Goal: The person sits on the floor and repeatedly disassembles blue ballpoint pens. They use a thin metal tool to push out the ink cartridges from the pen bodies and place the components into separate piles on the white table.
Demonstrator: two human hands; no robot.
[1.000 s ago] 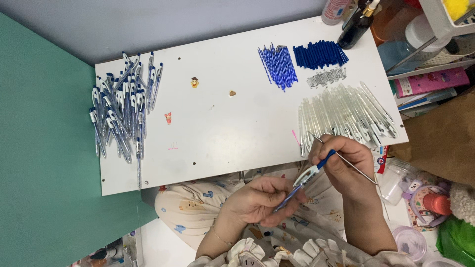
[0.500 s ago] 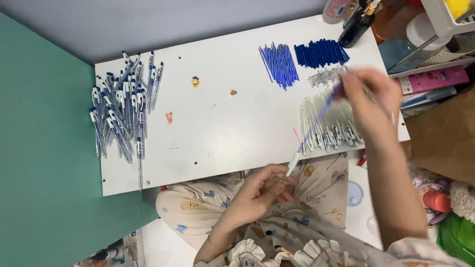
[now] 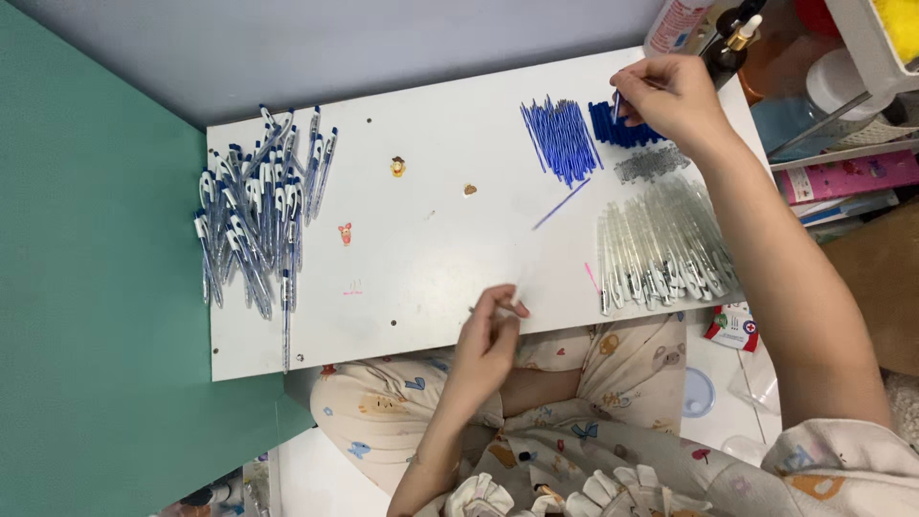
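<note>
My right hand (image 3: 675,96) reaches to the far right of the white table (image 3: 431,249), above a pile of dark blue pen caps (image 3: 617,129). Its fingertips pinch a thin pale piece that is too small to name. My left hand (image 3: 490,330) rests at the table's front edge with its fingers closed on a thin clear pen barrel, which is mostly hidden. One blue refill (image 3: 562,204) lies loose on the table between my hands. A bundle of blue refills (image 3: 560,139) sits left of the caps.
Clear pen barrels (image 3: 665,249) lie in a row at the right front, with small grey springs (image 3: 651,163) behind them. A heap of assembled pens (image 3: 254,220) covers the left side. Bottles (image 3: 728,48) and a shelf crowd the far right corner. A green wall stands on the left.
My right hand left the pen near my lap and swept up and right to the blue caps. A single blue refill now lies on the table. My left hand stayed at the front edge.
</note>
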